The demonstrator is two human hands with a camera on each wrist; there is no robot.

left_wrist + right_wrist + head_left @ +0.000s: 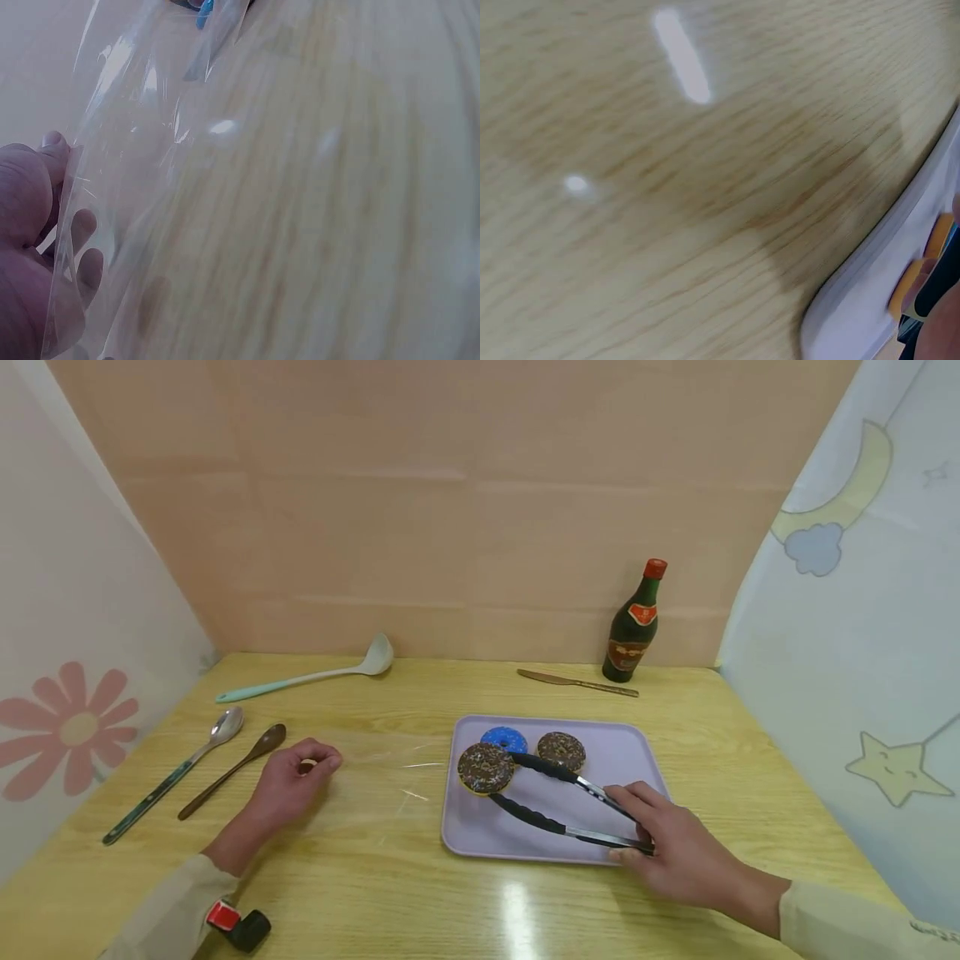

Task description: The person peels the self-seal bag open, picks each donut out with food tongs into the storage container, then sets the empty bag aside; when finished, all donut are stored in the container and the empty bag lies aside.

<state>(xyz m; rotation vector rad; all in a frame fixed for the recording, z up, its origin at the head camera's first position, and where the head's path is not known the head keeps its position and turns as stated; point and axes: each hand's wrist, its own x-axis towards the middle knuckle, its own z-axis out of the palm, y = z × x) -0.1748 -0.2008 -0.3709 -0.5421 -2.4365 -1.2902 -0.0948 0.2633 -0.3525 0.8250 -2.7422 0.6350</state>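
Observation:
My left hand pinches the edge of a clear plastic bag between thumb and fingers. In the head view the bag shows mostly as glints between that hand and the tray. My right hand grips black-handled metal tongs over a lilac tray. The tong tips meet the right and lower edges of a chocolate donut with sprinkles. That donut partly covers a blue donut; whether it is lifted off the tray I cannot tell. A second chocolate donut lies behind the tongs.
Left of my left hand lie a wooden spoon and a long-handled metal spoon. At the back are a ladle, a knife and an upright dark bottle. Walls enclose the table at the back and sides.

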